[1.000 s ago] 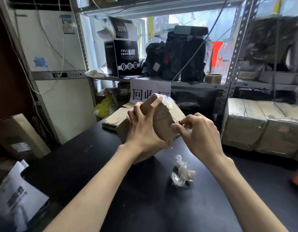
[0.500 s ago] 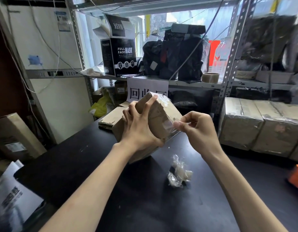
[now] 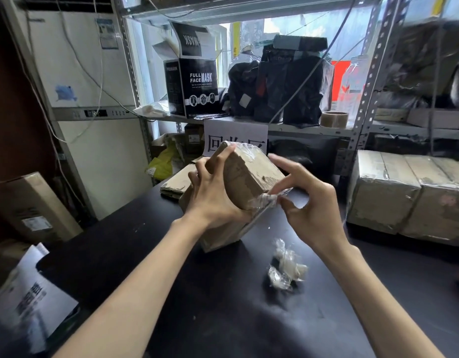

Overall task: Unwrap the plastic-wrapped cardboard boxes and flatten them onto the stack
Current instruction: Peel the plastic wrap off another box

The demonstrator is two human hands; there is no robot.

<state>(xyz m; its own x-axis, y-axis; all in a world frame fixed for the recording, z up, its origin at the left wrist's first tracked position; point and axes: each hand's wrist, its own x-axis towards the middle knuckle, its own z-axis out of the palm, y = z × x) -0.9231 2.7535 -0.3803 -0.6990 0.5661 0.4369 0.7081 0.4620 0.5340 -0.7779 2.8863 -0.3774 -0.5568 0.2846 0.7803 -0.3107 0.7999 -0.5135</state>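
One box [image 3: 250, 177] in curled left hand [image 3: 212, 201]

The box [image 3: 249, 177] was matt brown cardboard, its face scuffed and torn rough in patches. The wrap [image 3: 264, 200] on it was thin clear plastic, glossy and crinkled. A wad [image 3: 286, 267] of the same shiny film lay on the surface [image 3: 223, 319], which was black, smooth and dully matt with pale scuffs. The stack [image 3: 176, 182] showed corrugated cardboard edges. The bundles [image 3: 404, 195] were cardboard under glossy film. The shelf [image 3: 365, 81] was grey perforated metal, and the mask box [image 3: 197, 89] was black printed card.
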